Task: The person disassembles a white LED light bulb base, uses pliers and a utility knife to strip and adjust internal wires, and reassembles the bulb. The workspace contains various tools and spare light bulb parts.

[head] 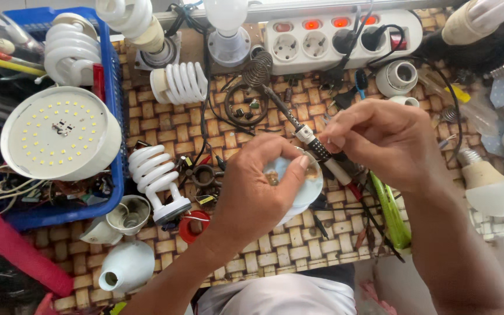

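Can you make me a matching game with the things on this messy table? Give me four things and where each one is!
Things:
1. round LED panel
2. power strip
3. soldering iron
4. green tool

Places:
A. under the right hand
B. by the right forearm
C. in the blue basket
D. along the table's far edge

Pairs: 1-C, 2-D, 3-A, 4-B

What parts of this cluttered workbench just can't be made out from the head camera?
- Round white disc: mostly hidden under the left hand; its underside is unseen.
- Soldering iron: its handle end vanishes under the right hand.
- Whatever the right hand's fingertips pinch: too small to tell.
- Blue crate: cut off by the left edge; wiring at the bottom is a tangle.
- Bulb at the top right: cut off by the frame.
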